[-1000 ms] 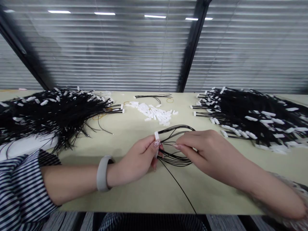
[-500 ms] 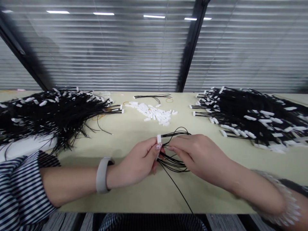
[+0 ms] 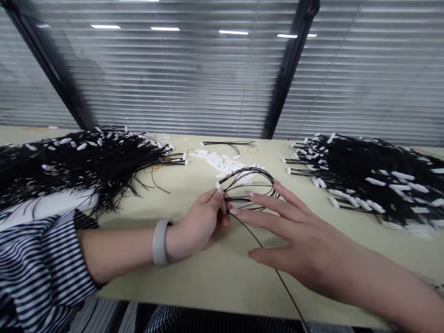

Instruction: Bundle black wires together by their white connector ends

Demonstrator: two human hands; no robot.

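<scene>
Between thumb and fingers, my left hand (image 3: pixel 199 217) pinches a white connector (image 3: pixel 218 185) above the middle of the table. Several black wires (image 3: pixel 258 169) leave the connector and curve round in a loop to the right. One wire (image 3: pixel 284 284) runs loose from its lower end toward the table's front edge. My right hand (image 3: pixel 294 226) is spread over the loop, fingers apart, with fingertips at or near the wires. Whether any fingertip presses on them I cannot tell. The far ends of the looped wires are hidden by my right hand.
Small white connectors (image 3: pixel 217 162) lie piled behind my hands, with a short wire bundle (image 3: pixel 229 143) beyond. A large heap of black wires (image 3: pixel 86 162) is on the left, over a white item (image 3: pixel 65 206). Another wired heap (image 3: pixel 374 166) lies right. Blinds (image 3: pixel 180 78) stand behind the table.
My right hand has opened from a pinch near the connector and spread its fingers over the wires. The wire loop has risen and rounded out. The camera view has tilted slightly.
</scene>
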